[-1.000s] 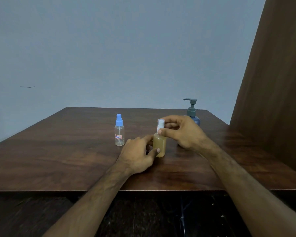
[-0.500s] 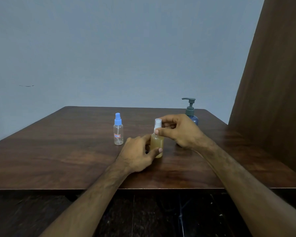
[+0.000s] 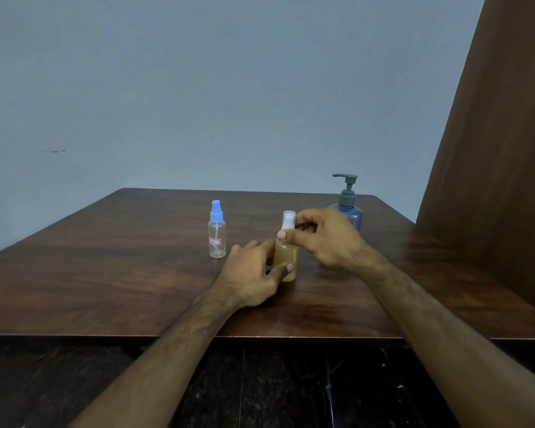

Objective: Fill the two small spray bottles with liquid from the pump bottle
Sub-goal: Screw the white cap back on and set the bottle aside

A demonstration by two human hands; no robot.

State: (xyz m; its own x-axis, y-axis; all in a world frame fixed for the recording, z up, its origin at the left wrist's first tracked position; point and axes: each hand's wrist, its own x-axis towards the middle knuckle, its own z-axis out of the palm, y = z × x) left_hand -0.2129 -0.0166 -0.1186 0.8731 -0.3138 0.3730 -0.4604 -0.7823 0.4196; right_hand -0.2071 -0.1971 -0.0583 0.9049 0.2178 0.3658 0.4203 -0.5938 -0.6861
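A small spray bottle (image 3: pixel 286 261) holding amber liquid stands upright near the middle of the wooden table (image 3: pixel 105 273). My left hand (image 3: pixel 254 273) grips its body from the left. My right hand (image 3: pixel 325 239) pinches its white spray top (image 3: pixel 288 219) between thumb and fingers. A second small spray bottle (image 3: pixel 217 234), clear with a blue top and a red-edged label, stands untouched to the left. The blue pump bottle (image 3: pixel 348 205) with a grey pump stands at the back right, its lower part hidden behind my right hand.
A tall brown wooden panel (image 3: pixel 491 165) rises along the table's right side. A plain grey wall stands behind the table. The table's front edge (image 3: pixel 74 336) runs below my forearms, with dark floor beneath.
Both hands stay on the amber bottle. My right thumb and fingers have shifted slightly round the white top. The bottle stands in nearly the same spot.
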